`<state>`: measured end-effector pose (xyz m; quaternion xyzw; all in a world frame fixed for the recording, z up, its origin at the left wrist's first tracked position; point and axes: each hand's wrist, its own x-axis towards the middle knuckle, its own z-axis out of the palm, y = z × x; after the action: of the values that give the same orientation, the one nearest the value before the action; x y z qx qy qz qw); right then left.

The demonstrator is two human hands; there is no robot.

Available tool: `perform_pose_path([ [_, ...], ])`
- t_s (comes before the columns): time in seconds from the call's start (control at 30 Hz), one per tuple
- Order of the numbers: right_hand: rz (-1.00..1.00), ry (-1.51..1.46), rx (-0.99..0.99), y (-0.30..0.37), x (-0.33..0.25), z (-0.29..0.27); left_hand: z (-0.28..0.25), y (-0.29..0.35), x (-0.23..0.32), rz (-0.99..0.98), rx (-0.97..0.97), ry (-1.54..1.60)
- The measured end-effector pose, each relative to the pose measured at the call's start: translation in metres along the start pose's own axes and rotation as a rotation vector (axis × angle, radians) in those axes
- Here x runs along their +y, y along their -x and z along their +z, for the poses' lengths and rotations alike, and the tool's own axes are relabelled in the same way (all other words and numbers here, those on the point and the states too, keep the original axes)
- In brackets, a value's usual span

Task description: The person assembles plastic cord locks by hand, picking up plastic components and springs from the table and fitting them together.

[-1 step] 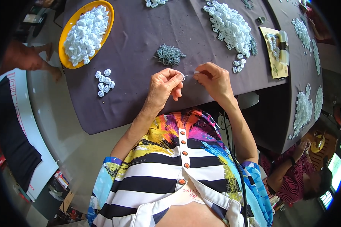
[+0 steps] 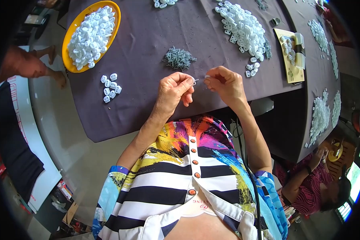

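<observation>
Above the near edge of the dark-covered table, my left hand (image 2: 174, 89) is closed, with thumb and forefinger pinching a small white plastic clip (image 2: 194, 81). A thin pin-like tip pokes out of it toward the right. A short gap away, my right hand (image 2: 226, 82) is closed in a pinch. A bit of white (image 2: 207, 76) shows at its fingertips, too small to name. Just beyond my hands lies a heap of small grey nails (image 2: 179, 58). To the left sits a loose group of white clips (image 2: 111, 87).
A yellow oval tray (image 2: 116, 30) full of white clips stands at the far left. A large pile of white clips (image 2: 244, 30) lies at the far right, beside a yellowish card (image 2: 290, 72). Other people are around: a bare leg (image 2: 26, 64) left, a patterned sleeve (image 2: 308, 190) right.
My hands and what they hold stay in the same place. The bare leg at the left has shifted very slightly.
</observation>
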<state>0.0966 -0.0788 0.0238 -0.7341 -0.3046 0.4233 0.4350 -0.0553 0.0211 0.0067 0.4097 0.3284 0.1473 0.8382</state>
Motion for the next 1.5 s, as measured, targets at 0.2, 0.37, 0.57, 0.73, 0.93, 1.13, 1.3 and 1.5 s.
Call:
perform_pose_path([
  [0.2,0.037,-0.561,-0.026,-0.001,-0.002,0.005,0.007,0.001,0.010,0.075,0.004,-0.024],
  [0.37,0.039,-0.715,-0.029,0.002,-0.002,0.010,0.009,0.003,0.012,0.098,0.043,-0.055],
  [0.57,0.015,-0.674,-0.023,0.006,-0.004,0.012,0.011,0.004,0.010,0.101,0.064,-0.108],
  [0.73,-0.022,-0.637,-0.020,0.008,-0.006,0.014,0.012,0.005,0.010,0.099,0.071,-0.134],
  [0.93,-0.055,-0.609,-0.007,0.009,-0.007,0.017,0.011,0.006,0.010,0.096,0.070,-0.150],
  [1.13,-0.067,-0.576,-0.001,0.008,-0.008,0.018,0.009,0.006,0.010,0.103,0.070,-0.162],
  [1.3,-0.078,-0.588,-0.028,0.009,-0.009,0.020,0.009,0.007,0.014,0.114,0.081,-0.161],
  [1.5,-0.095,-0.578,-0.014,0.008,-0.008,0.022,0.009,0.006,0.012,0.120,0.071,-0.161],
])
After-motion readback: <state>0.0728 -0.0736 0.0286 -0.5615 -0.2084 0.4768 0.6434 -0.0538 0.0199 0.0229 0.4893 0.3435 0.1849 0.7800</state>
